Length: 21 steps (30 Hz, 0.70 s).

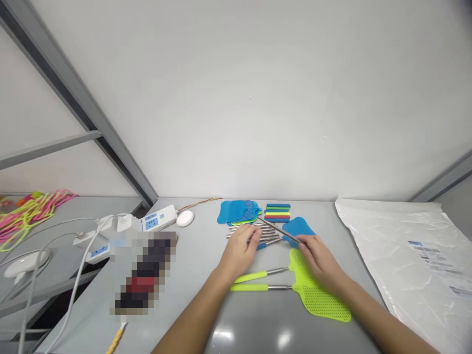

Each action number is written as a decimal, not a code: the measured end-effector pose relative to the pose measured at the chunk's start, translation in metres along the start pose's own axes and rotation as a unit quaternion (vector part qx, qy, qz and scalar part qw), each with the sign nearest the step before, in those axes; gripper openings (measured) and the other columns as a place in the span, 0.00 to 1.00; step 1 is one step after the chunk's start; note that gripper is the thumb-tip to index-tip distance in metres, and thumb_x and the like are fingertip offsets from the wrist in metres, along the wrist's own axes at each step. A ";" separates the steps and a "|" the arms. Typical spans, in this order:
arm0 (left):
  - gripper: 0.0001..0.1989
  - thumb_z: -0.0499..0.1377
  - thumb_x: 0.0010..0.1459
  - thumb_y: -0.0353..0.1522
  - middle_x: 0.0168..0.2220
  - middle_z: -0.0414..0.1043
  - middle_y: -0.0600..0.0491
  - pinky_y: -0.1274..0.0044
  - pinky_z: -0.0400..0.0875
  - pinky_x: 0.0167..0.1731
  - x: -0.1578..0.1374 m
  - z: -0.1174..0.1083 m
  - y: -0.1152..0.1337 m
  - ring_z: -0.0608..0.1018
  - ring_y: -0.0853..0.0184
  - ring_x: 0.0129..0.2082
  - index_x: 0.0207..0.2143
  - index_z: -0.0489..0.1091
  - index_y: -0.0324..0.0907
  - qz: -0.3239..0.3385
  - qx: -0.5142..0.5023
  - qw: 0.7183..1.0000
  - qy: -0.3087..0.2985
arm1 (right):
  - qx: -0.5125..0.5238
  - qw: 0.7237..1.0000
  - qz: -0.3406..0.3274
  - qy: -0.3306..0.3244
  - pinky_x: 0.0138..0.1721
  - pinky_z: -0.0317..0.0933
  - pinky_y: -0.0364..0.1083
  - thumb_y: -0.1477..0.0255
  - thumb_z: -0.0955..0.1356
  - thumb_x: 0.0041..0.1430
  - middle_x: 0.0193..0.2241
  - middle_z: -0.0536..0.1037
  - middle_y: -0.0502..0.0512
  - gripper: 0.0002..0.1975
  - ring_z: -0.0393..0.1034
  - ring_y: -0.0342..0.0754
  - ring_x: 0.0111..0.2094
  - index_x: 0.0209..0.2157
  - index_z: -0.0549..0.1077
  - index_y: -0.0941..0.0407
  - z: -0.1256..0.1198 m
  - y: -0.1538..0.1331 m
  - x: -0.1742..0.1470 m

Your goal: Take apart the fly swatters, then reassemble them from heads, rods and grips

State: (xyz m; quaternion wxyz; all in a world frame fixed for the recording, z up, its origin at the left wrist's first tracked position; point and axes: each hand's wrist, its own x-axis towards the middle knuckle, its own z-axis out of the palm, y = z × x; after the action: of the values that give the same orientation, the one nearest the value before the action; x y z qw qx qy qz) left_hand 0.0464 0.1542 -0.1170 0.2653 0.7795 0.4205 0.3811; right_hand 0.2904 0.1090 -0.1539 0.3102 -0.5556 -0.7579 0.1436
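My right hand [319, 258] is closed on the near end of a thin metal rod [278, 229], which slants up and left above the table. Curled over a row of metal rods [267, 232] is my left hand [239, 250]; whatever its fingers hold is hidden. Two yellow-green fly swatters [320, 297] with metal shafts lie in front, partly beneath my right hand. Behind that hand is a blue fly swatter head [298, 227], with a blue handle [263, 245] to its left. Blue swatter heads [236, 211] are stacked at the back, beside several coloured grip tubes [278, 214].
A white plastic mailer bag [401, 255] covers the right side. On the left are power strips [158, 219], white cables [79, 275], a white round device [185, 218] and a pixelated dark object [145, 275]. Pink and yellow cords [33, 216] lie far left. A wall [258, 98] stands behind.
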 end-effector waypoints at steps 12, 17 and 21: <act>0.14 0.45 0.66 0.41 0.22 0.65 0.58 0.78 0.66 0.33 -0.002 0.007 0.041 0.70 0.70 0.26 0.37 0.64 0.42 -0.059 -0.284 0.957 0.012 | -0.101 0.978 -0.132 -0.124 0.44 0.57 0.52 0.67 0.60 0.65 0.43 0.72 0.56 0.17 0.64 0.51 0.42 0.55 0.62 0.50 -0.009 -0.036 0.008; 0.16 0.46 0.65 0.40 0.36 0.73 0.53 0.76 0.64 0.36 0.004 -0.035 0.024 0.73 0.65 0.35 0.42 0.70 0.45 -0.036 0.008 0.996 -0.083 | -0.219 0.967 -0.103 -0.078 0.42 0.57 0.51 0.69 0.62 0.63 0.41 0.71 0.58 0.16 0.63 0.52 0.41 0.53 0.66 0.53 -0.001 -0.020 0.018; 0.16 0.46 0.65 0.35 0.45 0.72 0.49 0.72 0.63 0.45 -0.006 -0.029 0.001 0.72 0.62 0.44 0.48 0.70 0.47 0.004 0.125 0.981 -0.147 | -0.251 0.963 -0.084 -0.059 0.40 0.56 0.50 0.69 0.63 0.63 0.36 0.70 0.56 0.10 0.64 0.51 0.39 0.45 0.70 0.54 0.008 -0.004 0.026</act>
State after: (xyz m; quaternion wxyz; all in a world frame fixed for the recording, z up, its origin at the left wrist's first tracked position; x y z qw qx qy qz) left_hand 0.0210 0.1512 -0.1015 0.2235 0.8559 0.4175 0.2079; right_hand 0.2774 0.1331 -0.1492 0.1264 -0.5403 -0.8307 -0.0451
